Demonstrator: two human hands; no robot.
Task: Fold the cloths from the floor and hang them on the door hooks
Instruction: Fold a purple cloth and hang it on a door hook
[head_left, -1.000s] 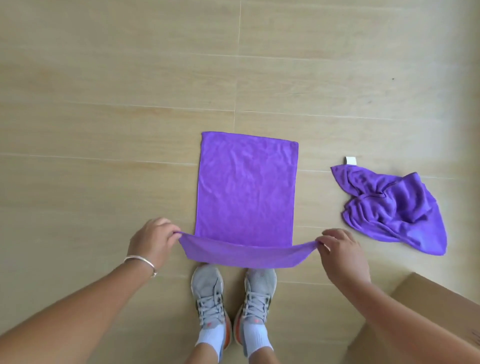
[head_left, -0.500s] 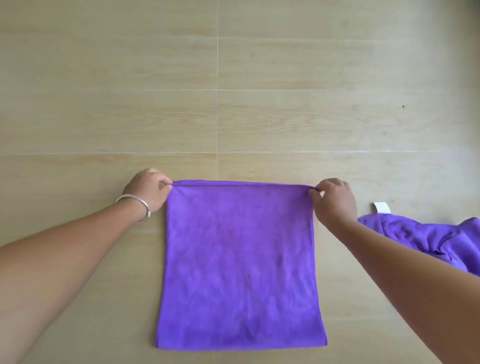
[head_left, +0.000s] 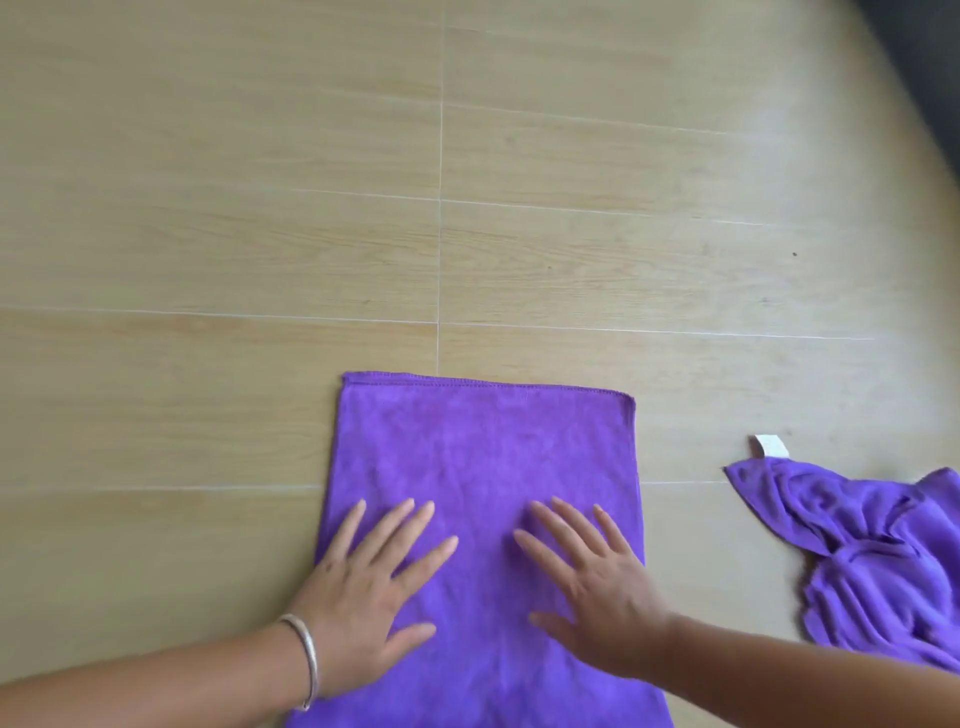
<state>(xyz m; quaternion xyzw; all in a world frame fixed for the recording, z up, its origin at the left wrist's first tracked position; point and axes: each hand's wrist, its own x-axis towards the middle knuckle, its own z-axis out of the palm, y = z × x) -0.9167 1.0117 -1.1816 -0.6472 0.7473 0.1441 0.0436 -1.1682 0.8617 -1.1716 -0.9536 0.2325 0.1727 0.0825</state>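
Note:
A purple cloth (head_left: 483, 452), folded in half, lies flat on the wood-look floor in front of me. My left hand (head_left: 363, 592) presses flat on its left part with the fingers spread. My right hand (head_left: 592, 587) lies flat on its right part, fingers straight. A silver bangle sits on my left wrist. A second purple cloth (head_left: 872, 551), crumpled and with a white tag, lies on the floor to the right, apart from both hands. No door hooks are in view.
Pale wood-look floor tiles (head_left: 311, 234) stretch ahead and to the left. A dark edge (head_left: 930, 78) cuts across the top right corner.
Both hands carried the near edge of the cloth over to the far edge, let go of the corners, and now lie flat on the folded cloth closer to me.

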